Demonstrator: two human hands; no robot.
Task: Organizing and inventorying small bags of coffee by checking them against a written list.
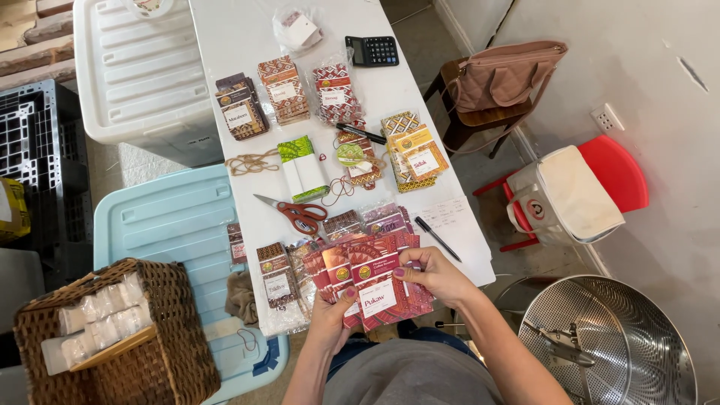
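**Fanning a Stack of Red Patterned Packets**

Holding a fanned stack of red patterned packets point(373, 281) over the near edge of the white counter point(240, 45), the left hand point(330, 319) keeps a closed grip under the lower edge, while the right hand point(431, 274) pinches the top packets between thumb and fingers. To sort well, the lower grip probably ought to stay firm so the fan does not slide, with the thumb peeling off one packet at a time. Just beyond lie clear-wrapped packets point(281, 289), red-handled scissors point(296, 214) and a black pen point(437, 238). Farther out sit brown, orange and yellow packet piles and a calculator point(372, 50). A wicker basket point(169, 337) stands to the left.
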